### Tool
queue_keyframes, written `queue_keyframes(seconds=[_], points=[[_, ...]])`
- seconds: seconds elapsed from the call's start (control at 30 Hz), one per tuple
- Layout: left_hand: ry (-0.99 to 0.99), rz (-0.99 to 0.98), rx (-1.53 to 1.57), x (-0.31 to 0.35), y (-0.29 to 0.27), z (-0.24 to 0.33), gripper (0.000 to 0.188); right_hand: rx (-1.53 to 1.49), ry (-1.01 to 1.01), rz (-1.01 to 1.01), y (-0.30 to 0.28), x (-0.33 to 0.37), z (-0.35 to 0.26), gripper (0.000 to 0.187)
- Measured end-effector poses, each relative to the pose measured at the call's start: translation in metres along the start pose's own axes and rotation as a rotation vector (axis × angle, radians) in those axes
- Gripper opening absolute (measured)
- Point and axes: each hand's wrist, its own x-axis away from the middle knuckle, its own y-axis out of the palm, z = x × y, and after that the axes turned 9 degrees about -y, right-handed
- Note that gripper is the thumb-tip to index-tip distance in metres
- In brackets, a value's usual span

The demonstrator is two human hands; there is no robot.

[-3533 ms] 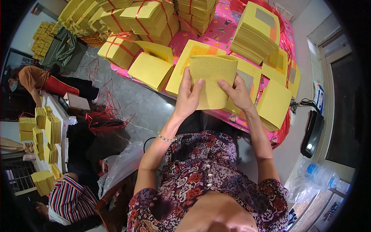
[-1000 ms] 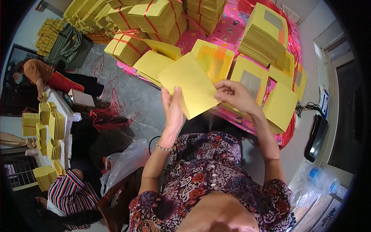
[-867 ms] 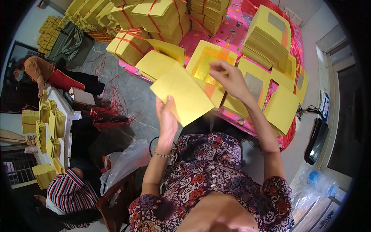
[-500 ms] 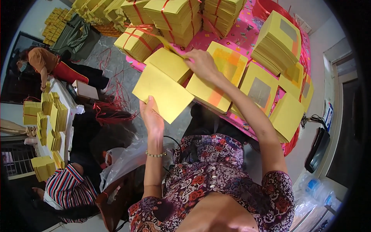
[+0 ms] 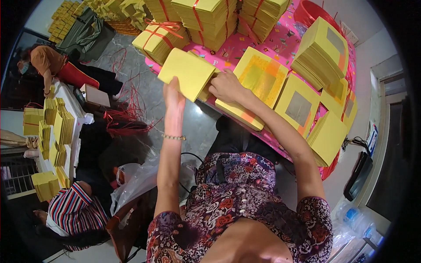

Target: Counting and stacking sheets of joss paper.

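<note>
My left hand (image 5: 174,95) is closed on yellow paper (image 5: 186,72), thumb on top and the other fingers hidden underneath. The paper is tilted over the table's near left edge. At its right edge my right hand (image 5: 230,87) is closed, fingertips against the yellow paper there and partly hidden. Just right of that hand lies a stack of yellow paper with a gold and orange printed patch (image 5: 258,72). Beyond the held paper sits a yellow bundle tied with red ribbon (image 5: 160,41).
A pink patterned cloth (image 5: 228,52) covers the table. Tall tied bundles (image 5: 206,19) stand at the back, beside a red basin (image 5: 309,13). More yellow stacks (image 5: 322,50) fill the right side. Two people work at a white table (image 5: 72,131) to the left.
My left hand has moved away from me with the paper, over the table edge. My right hand has come down beside it; the sheet it held raised no longer stands up. The view has shifted slightly.
</note>
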Motion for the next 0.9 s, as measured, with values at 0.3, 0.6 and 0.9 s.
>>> queue_keyframes(seconds=[0.3, 0.6, 0.9], points=[[-0.063, 0.027, -0.068, -0.036, -0.007, -0.027, 0.036, -0.072, -0.099, 0.125, -0.002, 0.006, 0.009, 0.029], [0.097, 0.029, -0.321, -0.040, -0.014, -0.034, 0.036, -0.277, 0.144, 0.462, -0.029, 0.007, 0.023, 0.024], [0.155, 0.068, -0.393, -0.045, -0.015, -0.039, 0.037, -0.170, -0.025, 0.327, -0.007, -0.005, 0.030, 0.028]])
